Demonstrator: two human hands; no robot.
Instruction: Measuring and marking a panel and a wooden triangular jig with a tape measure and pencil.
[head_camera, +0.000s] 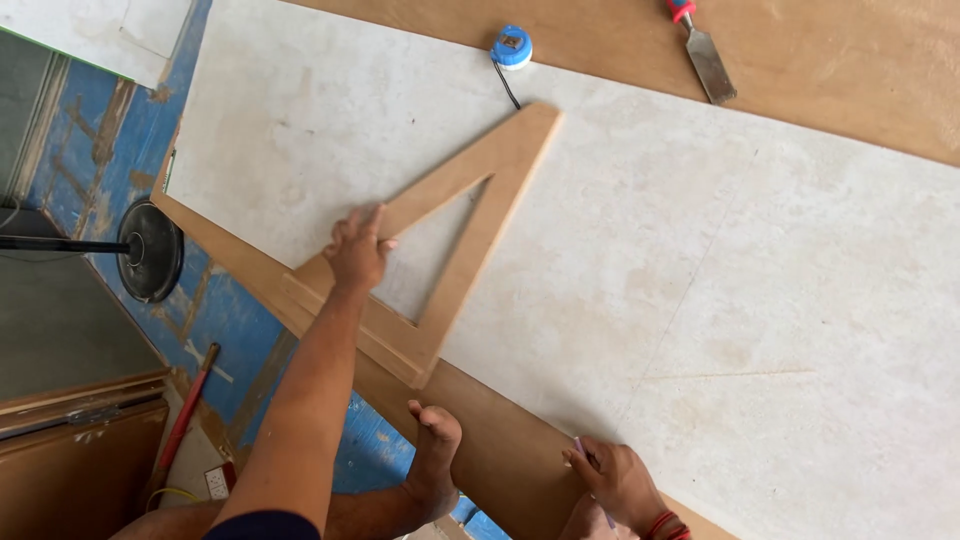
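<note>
My left hand presses flat on the left arm of a wooden triangle square lying on a pale laminate sheet. The triangle's thick base rests along the sheet's near-left edge. My right hand is at the bottom, by the sheet's near edge, fingers closed around a thin pencil-like stick. A bare foot rests on the brown plywood board under the sheet.
A blue tape measure lies beyond the triangle's tip. A red-handled chisel rests on plywood at the top. A black fan base stands on the blue floor at left, near a red-handled tool and wooden boards.
</note>
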